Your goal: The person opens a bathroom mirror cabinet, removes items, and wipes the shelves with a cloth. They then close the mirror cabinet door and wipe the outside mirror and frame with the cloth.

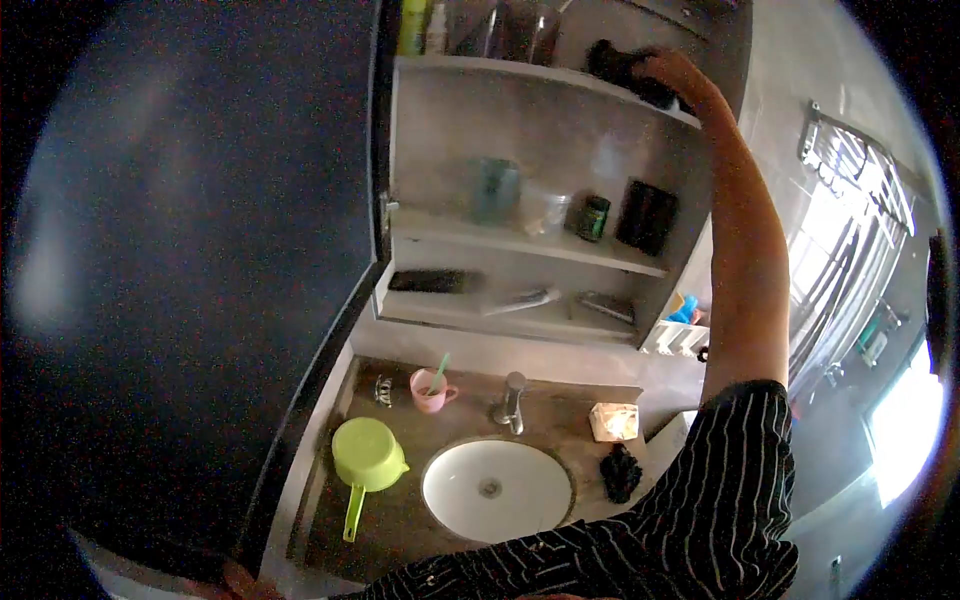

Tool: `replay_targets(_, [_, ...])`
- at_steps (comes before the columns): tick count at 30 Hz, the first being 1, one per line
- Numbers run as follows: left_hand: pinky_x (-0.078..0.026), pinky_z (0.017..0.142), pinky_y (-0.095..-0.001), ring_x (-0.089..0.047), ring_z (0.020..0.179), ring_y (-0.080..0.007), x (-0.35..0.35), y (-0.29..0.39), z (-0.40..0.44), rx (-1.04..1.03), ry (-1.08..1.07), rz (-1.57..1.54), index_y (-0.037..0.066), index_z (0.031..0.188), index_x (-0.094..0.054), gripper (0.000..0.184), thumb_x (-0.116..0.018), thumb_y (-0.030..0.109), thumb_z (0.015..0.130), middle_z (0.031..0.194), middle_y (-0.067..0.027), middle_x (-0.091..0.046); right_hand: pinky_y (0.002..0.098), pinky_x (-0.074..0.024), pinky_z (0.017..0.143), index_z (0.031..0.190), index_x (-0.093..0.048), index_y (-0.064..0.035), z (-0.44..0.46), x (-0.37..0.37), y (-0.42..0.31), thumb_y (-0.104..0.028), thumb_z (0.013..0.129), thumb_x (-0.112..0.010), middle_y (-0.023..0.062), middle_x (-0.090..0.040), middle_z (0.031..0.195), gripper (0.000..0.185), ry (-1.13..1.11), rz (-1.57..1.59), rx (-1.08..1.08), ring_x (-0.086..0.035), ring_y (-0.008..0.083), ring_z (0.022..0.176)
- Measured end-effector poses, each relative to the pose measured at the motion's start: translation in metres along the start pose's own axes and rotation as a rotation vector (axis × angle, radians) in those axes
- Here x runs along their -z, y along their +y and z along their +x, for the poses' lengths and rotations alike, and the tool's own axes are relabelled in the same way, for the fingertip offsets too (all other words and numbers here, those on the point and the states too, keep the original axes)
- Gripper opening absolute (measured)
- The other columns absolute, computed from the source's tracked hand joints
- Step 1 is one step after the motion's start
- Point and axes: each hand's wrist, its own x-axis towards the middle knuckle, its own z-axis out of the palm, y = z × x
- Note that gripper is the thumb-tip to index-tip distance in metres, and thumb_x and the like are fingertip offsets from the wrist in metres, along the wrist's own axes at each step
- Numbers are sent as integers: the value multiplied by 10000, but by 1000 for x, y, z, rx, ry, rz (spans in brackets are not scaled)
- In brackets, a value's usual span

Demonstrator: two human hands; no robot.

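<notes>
Fingers of the right hand [668, 68] are curling over a dark bundle [612, 62] (whether they are pinching, I cannot tell) at the right of the top shelf [480, 68]. It is looking light and soft, likely suiting a middle hold. The left hand [238, 582] is showing blurred, grip unreadable.

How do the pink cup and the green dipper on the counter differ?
The green dipper is wide, the pink cup much smaller. The dipper has a long straight handle, the cup a short looped one. A green stick leans in the cup; none shows in the dipper. Both sit on the counter.
</notes>
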Motion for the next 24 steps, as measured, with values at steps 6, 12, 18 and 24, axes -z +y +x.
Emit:
replay_targets(6, [-320,516,-413,-346,549,-249,-3,-4,11,-286,34,135,-33,1087,-571,310,-440,222,966,778,-138,-535,349,-502,820,1118,-628,-113,30,23,-77,-219,795,-603,80,-650,1052,342,-50,451,74,-616,244,911])
replay_targets(12, [-352,525,-436,-389,585,-272,24,65,72,-520,287,102,-40,1101,-551,353,-364,239,993,892,-200,-546,340,-500,821,1119,-623,-90,35,17,-88,-253,725,-683,95,-664,993,431,18,552,-56,-617,222,881])
replay_targets(18, [-437,671,-460,-485,828,-331,5,29,31,-279,229,31,-16,1230,-477,381,-408,266,984,1120,-220,-506,348,-508,821,1096,-638,-96,28,6,-85,-228,719,-683,97,-664,998,402,46,625,-117,-633,234,878])
replay_targets(24, [-480,835,-512,-532,1026,-406,14,84,82,-186,528,-279,27,1343,-405,441,-414,283,984,1295,-245,-448,428,-475,879,1322,-442,-114,14,32,-77,-260,790,-658,144,-521,1234,593,-97,356,-205,-569,310,1035])
